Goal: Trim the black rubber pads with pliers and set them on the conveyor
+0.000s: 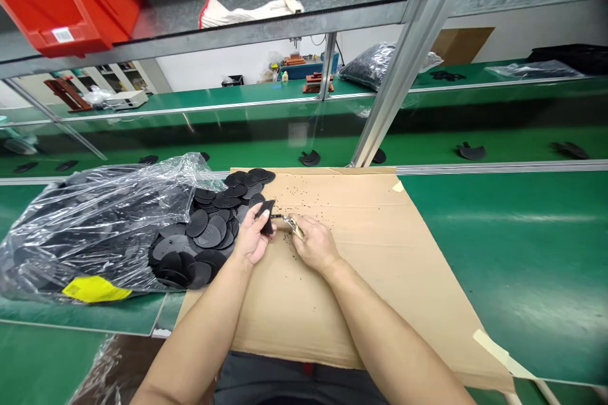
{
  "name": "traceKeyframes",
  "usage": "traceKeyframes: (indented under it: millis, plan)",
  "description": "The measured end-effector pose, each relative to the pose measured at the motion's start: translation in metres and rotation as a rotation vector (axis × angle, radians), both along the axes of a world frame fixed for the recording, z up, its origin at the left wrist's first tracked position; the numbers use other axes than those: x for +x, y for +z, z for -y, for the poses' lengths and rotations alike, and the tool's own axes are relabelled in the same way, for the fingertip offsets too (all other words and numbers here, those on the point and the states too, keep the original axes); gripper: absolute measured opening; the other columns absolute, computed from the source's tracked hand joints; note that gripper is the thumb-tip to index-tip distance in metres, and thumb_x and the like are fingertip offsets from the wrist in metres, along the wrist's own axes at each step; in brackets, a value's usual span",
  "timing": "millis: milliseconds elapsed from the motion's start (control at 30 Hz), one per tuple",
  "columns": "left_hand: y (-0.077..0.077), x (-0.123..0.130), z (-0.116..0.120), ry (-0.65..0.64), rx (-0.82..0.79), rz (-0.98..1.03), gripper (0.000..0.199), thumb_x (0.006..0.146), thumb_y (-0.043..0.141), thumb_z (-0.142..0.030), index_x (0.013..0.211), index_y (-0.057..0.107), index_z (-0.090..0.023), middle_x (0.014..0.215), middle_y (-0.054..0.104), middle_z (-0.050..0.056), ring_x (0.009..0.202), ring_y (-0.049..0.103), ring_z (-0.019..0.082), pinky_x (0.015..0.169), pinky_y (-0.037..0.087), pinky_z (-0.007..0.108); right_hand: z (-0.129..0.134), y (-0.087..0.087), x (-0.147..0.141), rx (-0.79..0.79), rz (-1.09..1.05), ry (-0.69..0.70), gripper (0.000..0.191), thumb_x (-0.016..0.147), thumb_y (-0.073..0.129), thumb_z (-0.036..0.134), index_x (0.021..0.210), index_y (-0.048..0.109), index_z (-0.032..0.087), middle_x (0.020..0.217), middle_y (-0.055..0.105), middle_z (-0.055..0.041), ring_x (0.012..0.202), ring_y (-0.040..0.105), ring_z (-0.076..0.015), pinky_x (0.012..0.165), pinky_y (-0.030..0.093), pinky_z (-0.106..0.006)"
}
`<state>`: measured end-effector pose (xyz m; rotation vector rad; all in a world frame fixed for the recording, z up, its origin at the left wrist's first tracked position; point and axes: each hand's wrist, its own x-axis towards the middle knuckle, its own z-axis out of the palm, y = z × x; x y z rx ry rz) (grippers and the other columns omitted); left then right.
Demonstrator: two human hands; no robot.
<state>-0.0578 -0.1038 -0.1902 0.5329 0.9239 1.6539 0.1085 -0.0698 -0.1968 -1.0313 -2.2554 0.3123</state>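
Note:
My left hand (251,237) grips a thin black piece (268,215), tilted up on edge above the cardboard. Closed around a shiny metal hand tool (293,226) is my right hand (313,242); the tool's thin dark tip points left and meets or nearly meets the black piece. Its exact kind is too small to tell. Beside my left hand lies a loose pile of black discs (209,234), overlapping one another. Small black crumbs (289,247) are scattered over the cardboard sheet (380,278) under both hands.
A clear plastic bag (99,221) full of black pieces lies at the left. Behind the cardboard, several black pieces (310,157) rest spread along a green surface (266,152). A metal post (403,69) rises at the back, and a red bin (76,0) sits on the upper shelf.

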Motion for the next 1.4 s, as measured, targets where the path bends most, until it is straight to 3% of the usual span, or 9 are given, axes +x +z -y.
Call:
traceKeyframes:
  millis: [100,233,367,467,567,733,833,1000,1400]
  plan:
    - [0.000,-0.003,-0.001,0.033,-0.006,0.012,0.055,0.056,0.081,-0.011,0.101,0.050,-0.018,0.073,0.055,-0.003,0.056,0.054,0.008,0.053,0.041,0.019,-0.002,-0.001,0.002,-0.003,-0.117,-0.046,0.041,0.078,0.051,0.015,0.117,0.060,0.021,0.092,0.065,-0.0053,0.086,0.060,-0.0206,0.080,0.049,-0.031]
    - [-0.001,-0.007,-0.001,-0.004,0.008,-0.055,0.066,0.056,0.081,-0.010,0.113,0.049,-0.021,0.077,0.058,-0.003,0.059,0.054,0.007,0.054,0.040,0.018,-0.006,-0.005,0.002,-0.039,-0.302,-0.011,0.035,0.079,0.055,0.019,0.114,0.061,0.023,0.098,0.065,-0.0053,0.089,0.061,-0.0213,0.083,0.050,-0.034]
    - [-0.003,-0.006,-0.001,-0.092,0.008,-0.105,0.055,0.058,0.083,-0.015,0.106,0.056,-0.016,0.072,0.058,-0.002,0.054,0.050,0.006,0.047,0.032,0.017,-0.003,-0.004,0.000,-0.043,-0.510,0.180,0.038,0.081,0.057,0.020,0.119,0.056,0.021,0.108,0.064,-0.0075,0.098,0.061,-0.0217,0.090,0.049,-0.037]
    - [-0.004,-0.006,-0.001,-0.111,0.047,-0.059,0.043,0.059,0.083,-0.016,0.096,0.061,-0.013,0.078,0.062,0.001,0.063,0.055,0.008,0.056,0.041,0.018,0.004,0.002,-0.001,-0.009,-0.488,0.349,0.041,0.081,0.057,0.019,0.122,0.054,0.021,0.109,0.063,-0.0087,0.099,0.060,-0.0218,0.091,0.049,-0.038]
    - [-0.002,-0.008,0.000,-0.103,0.073,0.046,0.047,0.062,0.081,-0.018,0.105,0.061,-0.018,0.086,0.064,0.001,0.073,0.059,0.011,0.068,0.048,0.023,0.010,0.005,-0.003,0.041,-0.438,0.454,0.046,0.081,0.055,0.015,0.126,0.052,0.022,0.109,0.062,-0.0085,0.099,0.059,-0.0208,0.091,0.050,-0.037]
    - [0.003,-0.016,0.002,-0.176,-0.058,0.172,0.037,0.071,0.074,-0.017,0.105,0.060,-0.018,0.072,0.058,0.000,0.056,0.052,0.008,0.040,0.030,0.015,0.011,0.001,-0.003,0.062,-0.316,0.302,0.049,0.079,0.049,0.013,0.128,0.052,0.019,0.108,0.057,-0.0102,0.098,0.056,-0.0211,0.090,0.050,-0.037]
    - [0.005,-0.017,0.002,-0.255,-0.070,0.237,0.021,0.075,0.068,-0.016,0.095,0.061,-0.013,0.065,0.051,-0.001,0.044,0.037,0.004,0.034,0.018,0.013,0.009,-0.001,-0.003,0.018,-0.109,0.253,0.052,0.077,0.047,0.011,0.128,0.052,0.017,0.101,0.058,-0.0097,0.093,0.056,-0.0206,0.090,0.049,-0.034]
    - [0.008,-0.013,0.004,-0.323,-0.126,0.179,0.016,0.077,0.066,-0.017,0.091,0.061,-0.013,0.064,0.047,-0.002,0.040,0.031,0.003,0.034,0.017,0.013,0.013,0.005,-0.005,0.001,0.104,0.217,0.055,0.074,0.050,0.013,0.129,0.051,0.016,0.097,0.058,-0.0085,0.090,0.055,-0.0206,0.088,0.047,-0.031]
    - [0.007,-0.011,0.004,-0.317,-0.125,0.120,0.022,0.074,0.069,-0.017,0.093,0.058,-0.012,0.063,0.049,-0.002,0.039,0.035,0.003,0.033,0.017,0.014,0.014,0.006,-0.005,0.011,0.233,0.169,0.051,0.079,0.049,0.015,0.130,0.051,0.019,0.101,0.061,-0.0080,0.091,0.057,-0.0209,0.087,0.046,-0.029]
